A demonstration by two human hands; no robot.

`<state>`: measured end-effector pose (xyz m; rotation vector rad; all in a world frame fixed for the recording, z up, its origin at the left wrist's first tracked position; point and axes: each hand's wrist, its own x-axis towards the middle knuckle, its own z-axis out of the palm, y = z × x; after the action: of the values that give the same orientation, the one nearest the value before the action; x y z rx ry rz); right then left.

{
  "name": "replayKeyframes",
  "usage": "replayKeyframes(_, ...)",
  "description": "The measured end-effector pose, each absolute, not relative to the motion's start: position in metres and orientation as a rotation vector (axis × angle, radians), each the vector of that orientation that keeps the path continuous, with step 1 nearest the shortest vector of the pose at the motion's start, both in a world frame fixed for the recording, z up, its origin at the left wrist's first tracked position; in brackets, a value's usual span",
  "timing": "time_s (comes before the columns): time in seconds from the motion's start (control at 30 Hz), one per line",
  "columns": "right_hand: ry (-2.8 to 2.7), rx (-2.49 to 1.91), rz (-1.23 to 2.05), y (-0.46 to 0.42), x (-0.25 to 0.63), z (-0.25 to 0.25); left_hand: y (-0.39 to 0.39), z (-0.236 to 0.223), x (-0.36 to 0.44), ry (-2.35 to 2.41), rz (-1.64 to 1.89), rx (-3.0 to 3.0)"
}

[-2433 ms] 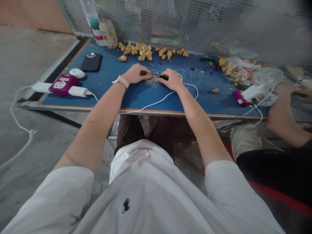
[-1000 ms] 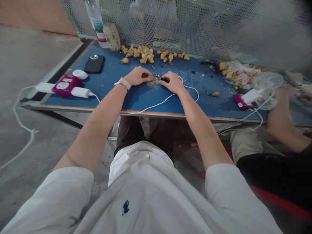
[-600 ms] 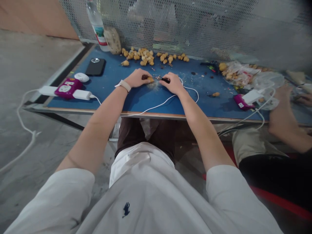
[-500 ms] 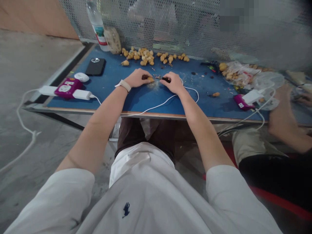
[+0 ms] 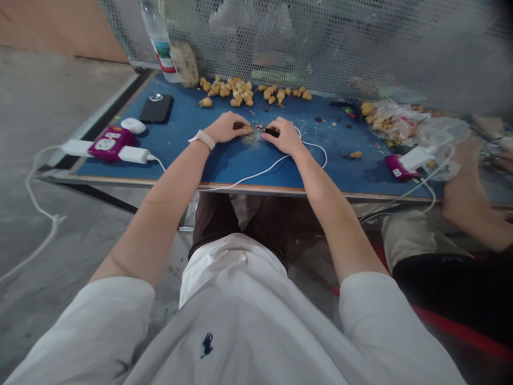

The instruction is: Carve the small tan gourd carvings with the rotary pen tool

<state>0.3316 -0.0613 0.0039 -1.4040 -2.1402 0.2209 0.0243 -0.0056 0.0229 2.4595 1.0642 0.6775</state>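
Tan lump (image 5: 248,129) is pinched in the left hand (image 5: 227,127), near the right hand (image 5: 286,135) gripping a black handle (image 5: 273,132).

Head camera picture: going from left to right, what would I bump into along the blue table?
Purple socket box, black phone, left hand, held tan lump, right hand, lone tan lump, smaller purple box, another person's forearm.

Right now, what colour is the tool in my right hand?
The tool in your right hand looks black, seen best in the head view.
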Motion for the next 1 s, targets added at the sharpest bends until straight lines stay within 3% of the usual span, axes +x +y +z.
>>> replayKeyframes(1.0, -2.170, -1.378, 0.201, -0.054, 0.334, -0.003, -0.003, 0.020, 0.023, 1.074, 0.678, 2.429)
